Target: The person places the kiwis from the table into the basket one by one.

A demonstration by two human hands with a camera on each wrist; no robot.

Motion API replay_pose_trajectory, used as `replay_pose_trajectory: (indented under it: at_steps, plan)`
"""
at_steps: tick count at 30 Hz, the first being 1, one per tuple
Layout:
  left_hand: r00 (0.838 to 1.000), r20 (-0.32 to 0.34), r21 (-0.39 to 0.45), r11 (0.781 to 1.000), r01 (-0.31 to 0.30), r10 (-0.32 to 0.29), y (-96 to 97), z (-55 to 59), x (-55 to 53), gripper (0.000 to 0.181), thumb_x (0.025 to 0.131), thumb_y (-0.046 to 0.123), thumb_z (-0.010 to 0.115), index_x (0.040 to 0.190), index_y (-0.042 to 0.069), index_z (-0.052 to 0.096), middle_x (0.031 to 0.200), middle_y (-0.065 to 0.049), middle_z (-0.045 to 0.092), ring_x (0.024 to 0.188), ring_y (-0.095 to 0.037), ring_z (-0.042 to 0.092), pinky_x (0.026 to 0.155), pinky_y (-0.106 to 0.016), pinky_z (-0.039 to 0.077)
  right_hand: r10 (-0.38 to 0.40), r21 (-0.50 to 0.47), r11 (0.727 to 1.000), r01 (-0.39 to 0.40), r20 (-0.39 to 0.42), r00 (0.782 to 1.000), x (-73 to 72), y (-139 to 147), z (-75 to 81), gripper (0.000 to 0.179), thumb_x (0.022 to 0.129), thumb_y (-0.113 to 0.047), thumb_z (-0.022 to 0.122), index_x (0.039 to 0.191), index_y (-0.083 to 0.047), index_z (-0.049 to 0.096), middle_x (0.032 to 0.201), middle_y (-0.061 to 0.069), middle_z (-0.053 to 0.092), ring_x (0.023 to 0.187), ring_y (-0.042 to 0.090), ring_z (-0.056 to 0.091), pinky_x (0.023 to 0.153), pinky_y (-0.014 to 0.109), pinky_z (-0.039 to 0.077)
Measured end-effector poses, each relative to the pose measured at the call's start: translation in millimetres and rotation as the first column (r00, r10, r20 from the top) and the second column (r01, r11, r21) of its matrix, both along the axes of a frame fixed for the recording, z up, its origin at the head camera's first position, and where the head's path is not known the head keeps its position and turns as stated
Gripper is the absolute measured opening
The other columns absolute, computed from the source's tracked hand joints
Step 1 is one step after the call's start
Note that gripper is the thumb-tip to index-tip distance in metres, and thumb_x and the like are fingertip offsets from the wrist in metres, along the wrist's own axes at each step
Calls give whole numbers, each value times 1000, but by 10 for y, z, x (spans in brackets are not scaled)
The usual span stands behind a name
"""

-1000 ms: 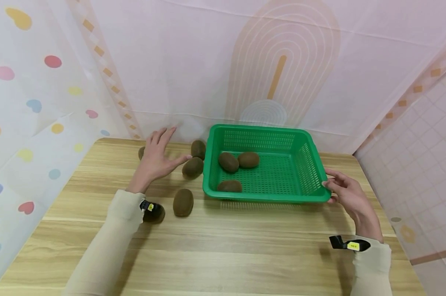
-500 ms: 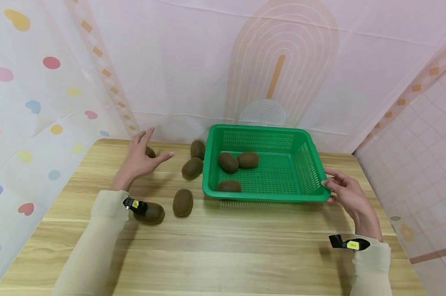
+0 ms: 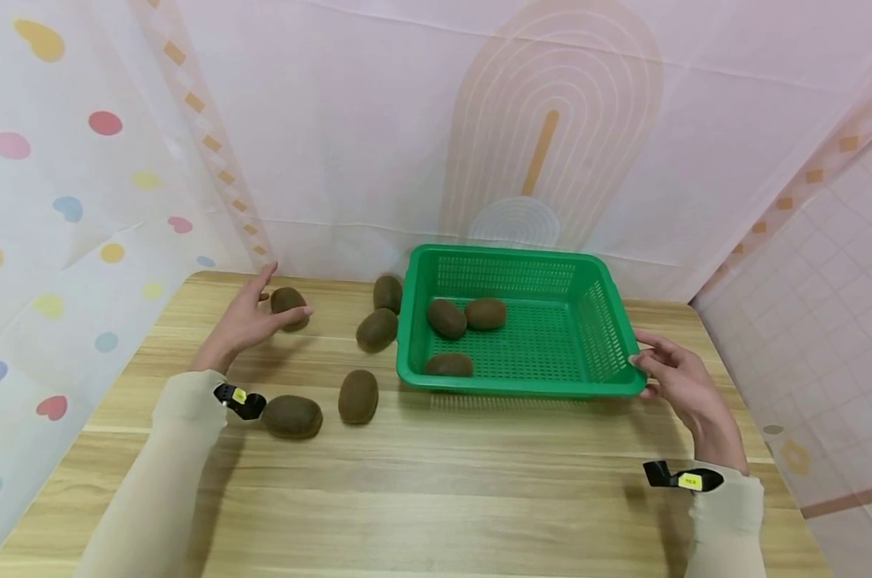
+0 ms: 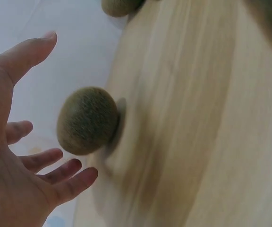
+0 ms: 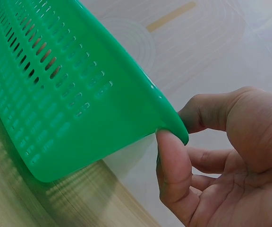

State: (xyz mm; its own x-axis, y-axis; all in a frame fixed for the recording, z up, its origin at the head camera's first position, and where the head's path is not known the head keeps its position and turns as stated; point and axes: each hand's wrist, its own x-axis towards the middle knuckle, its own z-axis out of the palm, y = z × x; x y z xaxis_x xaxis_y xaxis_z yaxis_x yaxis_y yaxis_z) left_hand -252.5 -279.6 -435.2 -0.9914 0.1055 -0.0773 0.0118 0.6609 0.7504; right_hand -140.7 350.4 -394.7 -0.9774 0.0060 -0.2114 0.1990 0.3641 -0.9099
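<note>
At the far left of the table, my left hand [image 3: 246,323] reaches round a brown kiwi [image 3: 289,308] with thumb and fingers spread. In the left wrist view a gap shows between the fingers [image 4: 67,182] and that kiwi [image 4: 88,121]. My right hand [image 3: 685,381] pinches the right rim of a green plastic basket [image 3: 523,385]; the right wrist view shows thumb and fingers on either side of the basket's rim [image 5: 166,111]. Inside the basket lie three kiwis, one of them a kiwi [image 3: 486,313] near the middle.
Left of the basket, two kiwis lie together, the nearer kiwi [image 3: 376,330] beside the basket's wall. Closer to me are an upright-lying kiwi [image 3: 358,396] and a sideways kiwi [image 3: 292,417] by my left wrist. A patterned cloth [image 3: 364,144] hangs behind the wooden table [image 3: 436,498].
My left hand has moved left and a little toward me, from near the pair of kiwis to around the far-left kiwi. My right hand and the basket have stayed in place.
</note>
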Motion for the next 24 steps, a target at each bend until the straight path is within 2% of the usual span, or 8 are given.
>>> replay_pose_trajectory:
  at_steps: [6,14,24]
  plan:
    - [999,40,47,999,3,-5,-66,-114,-38,113,90,49,77,167,19,0,166,-34,14,147,-57,29,115,-67,36,-7,-4,1000,7,10,1000,4,-7,-2,60,107,-22,56,158,-2,34,104,-14,61,80,4,62,65,24,56]
    - [1000,27,44,999,-16,15,-81,-217,-60,96,92,35,79,163,5,23,155,-35,37,140,-52,41,110,-64,43,-5,5,1000,4,9,1000,6,2,-4,60,107,-23,56,159,-2,34,104,-13,61,81,4,62,65,25,56]
    - [999,-2,38,998,-47,47,-86,-221,-40,89,91,33,81,160,6,32,152,-33,42,136,-52,46,106,-63,47,-5,17,1000,5,5,1000,5,2,-13,60,107,-23,55,159,-2,33,105,-12,61,81,4,61,65,25,57]
